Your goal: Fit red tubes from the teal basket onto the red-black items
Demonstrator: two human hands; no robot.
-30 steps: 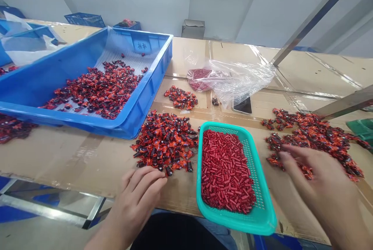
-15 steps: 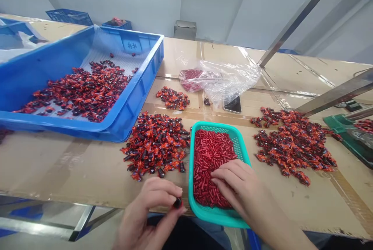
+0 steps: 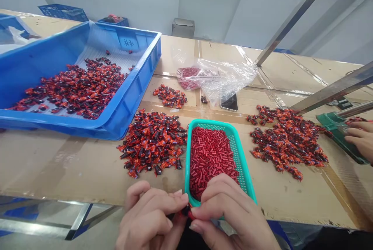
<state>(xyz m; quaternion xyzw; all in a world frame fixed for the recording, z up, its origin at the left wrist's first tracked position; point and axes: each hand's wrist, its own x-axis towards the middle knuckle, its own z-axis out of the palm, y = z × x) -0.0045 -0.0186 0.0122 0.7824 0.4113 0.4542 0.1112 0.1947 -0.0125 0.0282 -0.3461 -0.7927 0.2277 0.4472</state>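
Note:
My left hand [image 3: 154, 213] pinches a small black-and-orange part [image 3: 185, 210] between thumb and fingertips, just off the near rim of the green basket. My right hand [image 3: 230, 211] is closed and meets it fingertip to fingertip. A small red tube [image 3: 190, 215] shows in the right fingertips, against the black part; most of it is hidden. Many red tubes [image 3: 211, 149] fill the green basket [image 3: 244, 164]. Left of the basket lies a heap of black-and-orange parts [image 3: 154, 141].
A blue crate [image 3: 140, 75] with more such parts stands left. Another heap [image 3: 288, 137] lies right. Behind are a smaller heap [image 3: 169, 95], a plastic bag [image 3: 227, 75] and a phone [image 3: 229, 102]. Another person's hand [image 3: 361, 139] is over a green tray [image 3: 335, 125] at right.
My right hand has left the tubes in the basket and come down to my left hand with a red tube. Another person's hand has appeared at the right edge.

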